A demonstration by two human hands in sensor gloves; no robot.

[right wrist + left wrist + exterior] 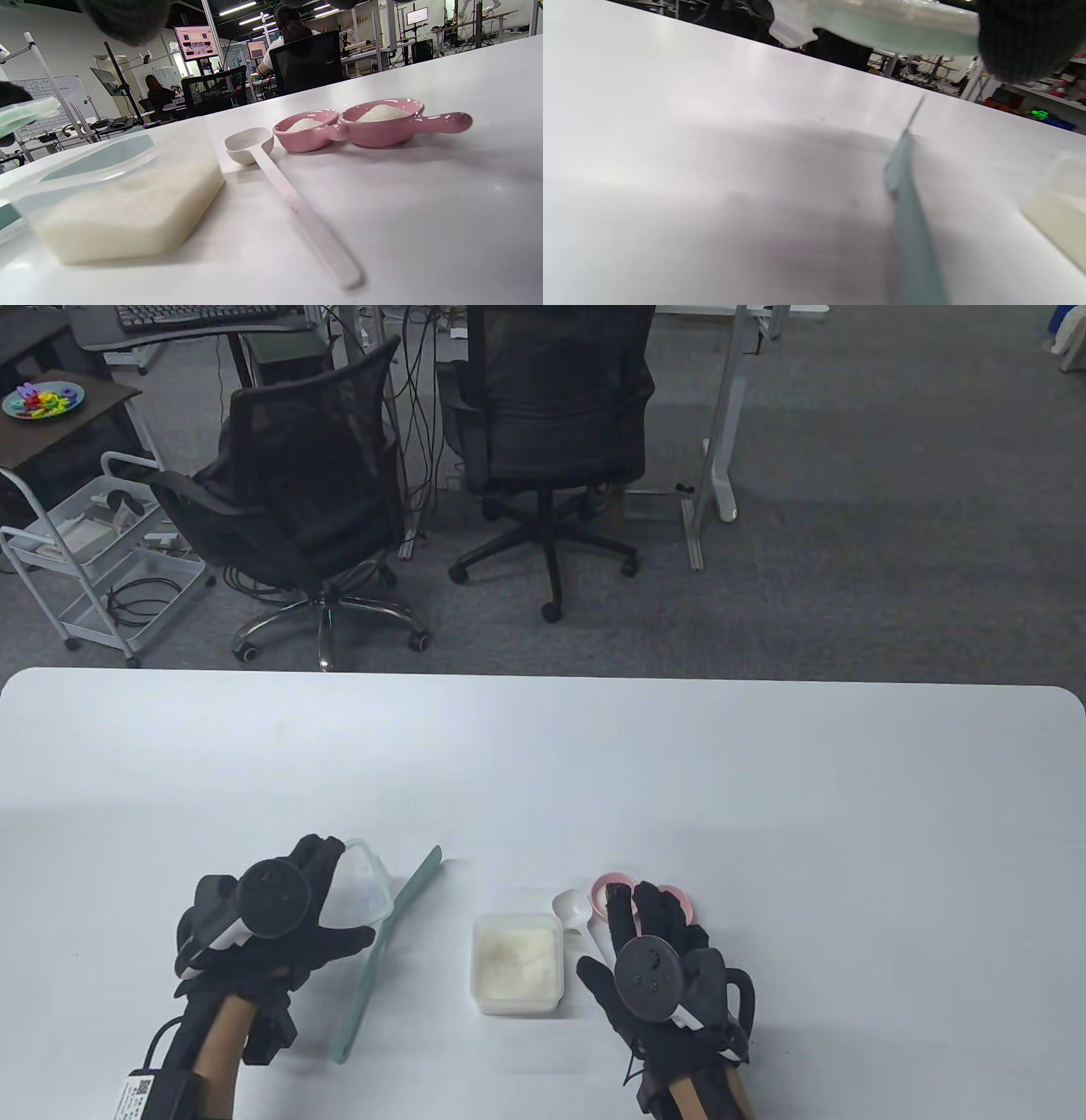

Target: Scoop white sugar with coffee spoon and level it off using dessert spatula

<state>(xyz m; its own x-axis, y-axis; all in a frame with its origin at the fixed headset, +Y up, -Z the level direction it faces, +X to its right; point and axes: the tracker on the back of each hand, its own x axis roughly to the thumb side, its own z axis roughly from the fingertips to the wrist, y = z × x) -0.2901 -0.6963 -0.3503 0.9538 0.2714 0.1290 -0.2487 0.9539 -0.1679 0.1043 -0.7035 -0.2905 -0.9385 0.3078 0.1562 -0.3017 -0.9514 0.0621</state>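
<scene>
The left hand (271, 920) grips a clear plastic lid (363, 882) by its edge, holding it lifted above the counter (543, 763), at the near left. Just right of it the pale green dessert spatula (386, 950) lies flat on the counter, running diagonally away from the person. The right hand (662, 963) hovers with fingers loosely spread, holding nothing, above the handle of the white coffee spoon (271, 169), which lies on the counter. Left of the spoon stands the open container of white sugar (517, 963). Beyond the spoon's bowl sits a pink double dish (365, 125), with white sugar heaped in both cups.
</scene>
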